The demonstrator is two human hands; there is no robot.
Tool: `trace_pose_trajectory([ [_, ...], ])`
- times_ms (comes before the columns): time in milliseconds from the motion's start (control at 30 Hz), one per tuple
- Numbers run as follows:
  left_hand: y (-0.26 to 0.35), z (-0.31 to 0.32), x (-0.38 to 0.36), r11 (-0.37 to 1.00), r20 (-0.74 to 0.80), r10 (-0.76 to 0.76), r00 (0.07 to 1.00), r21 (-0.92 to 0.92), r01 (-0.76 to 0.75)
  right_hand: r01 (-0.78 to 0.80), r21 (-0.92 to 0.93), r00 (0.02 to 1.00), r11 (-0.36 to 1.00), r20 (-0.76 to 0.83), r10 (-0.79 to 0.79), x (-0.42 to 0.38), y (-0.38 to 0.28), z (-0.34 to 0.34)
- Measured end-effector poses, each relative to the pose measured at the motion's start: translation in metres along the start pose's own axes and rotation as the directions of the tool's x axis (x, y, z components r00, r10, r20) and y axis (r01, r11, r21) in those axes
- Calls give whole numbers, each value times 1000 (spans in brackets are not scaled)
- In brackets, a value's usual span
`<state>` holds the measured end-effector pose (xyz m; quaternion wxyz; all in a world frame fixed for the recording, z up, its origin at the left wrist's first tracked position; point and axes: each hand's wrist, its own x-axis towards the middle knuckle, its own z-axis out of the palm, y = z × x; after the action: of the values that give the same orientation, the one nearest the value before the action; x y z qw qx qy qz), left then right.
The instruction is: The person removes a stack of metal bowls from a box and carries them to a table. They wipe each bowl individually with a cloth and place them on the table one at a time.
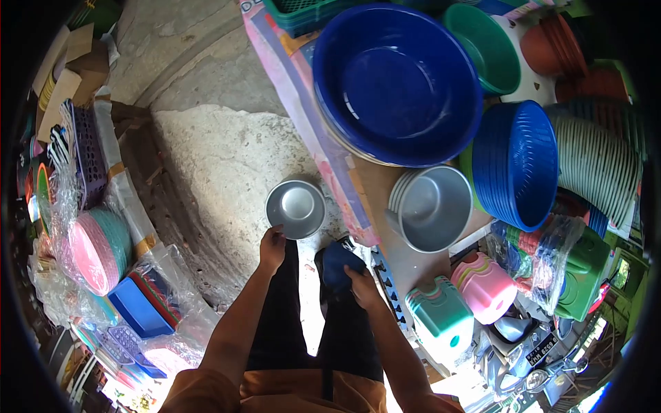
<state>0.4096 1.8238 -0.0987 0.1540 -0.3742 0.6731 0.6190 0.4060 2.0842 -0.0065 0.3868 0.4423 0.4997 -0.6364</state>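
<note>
Near the middle of the head view, my left hand pinches the near rim of a round grey metal-looking bowl, which is upright and shows an empty inside. My right hand is closed on a dark blue cloth, just right of the bowl and nearer my body. The cloth and the bowl are apart. Both hands are above my dark trousers, over the pale floor.
On the right, a table edge borders a large blue basin, stacked grey pots, blue baskets and pink containers. A blue tray and wrapped pink bowls line the left side.
</note>
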Motion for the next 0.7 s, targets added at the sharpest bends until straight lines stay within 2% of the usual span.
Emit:
trace_pose_trajectory([
  [67, -33, -27, 7, 980, -64, 62, 996, 191, -49, -29, -80, 999, 996, 13, 31, 41, 19, 16],
  [100, -53, -38, 18, 978, -78, 85, 993, 195, -68, -45, -150, 999, 988, 22, 49, 59, 26, 22],
  [133, -52, -45, 22, 979, -86, 75, 993, 196, -57, -19, -162, 997, 987, 68, 30, 70, 25, 33],
  [200, -33, -52, 32, 959, -110, 80, 991, 281, -46, -15, -163, 999, 986, 28, 20, 99, 27, 48],
  [267, -29, -59, 51, 939, -44, 99, 994, 333, -79, -1, -148, 1000, 989, -11, 0, 115, 16, 66],
  [333, -19, -58, 70, 952, -5, 82, 997, 298, -77, 118, -222, 982, 968, -121, -147, 137, 18, 76],
  [367, -16, -56, 84, 952, -2, 82, 997, 297, -77, 118, -221, 981, 968, -125, -148, 151, 21, 81],
  [433, -14, -49, 110, 842, 67, 338, 939, 423, -334, 143, -279, 911, 950, -337, -236, 174, 32, 84],
  [467, -11, -45, 121, 856, 86, 361, 928, 364, -367, 130, -276, 908, 952, -352, -226, 175, 33, 86],
  [533, -3, -40, 136, 822, 138, 411, 901, 371, -432, 174, -327, 916, 929, -293, -275, 175, 34, 87],
  [600, 14, -34, 137, 869, 72, 334, 940, 363, -337, 202, -307, 902, 930, -311, -299, 188, 52, 79],
  [667, 6, -34, 144, 777, 97, 463, 881, 435, -456, 210, -287, 881, 935, -359, -308, 178, 48, 87],
  [700, 4, -34, 144, 774, 107, 463, 880, 436, -460, 161, -301, 898, 940, -350, -266, 172, 42, 91],
])
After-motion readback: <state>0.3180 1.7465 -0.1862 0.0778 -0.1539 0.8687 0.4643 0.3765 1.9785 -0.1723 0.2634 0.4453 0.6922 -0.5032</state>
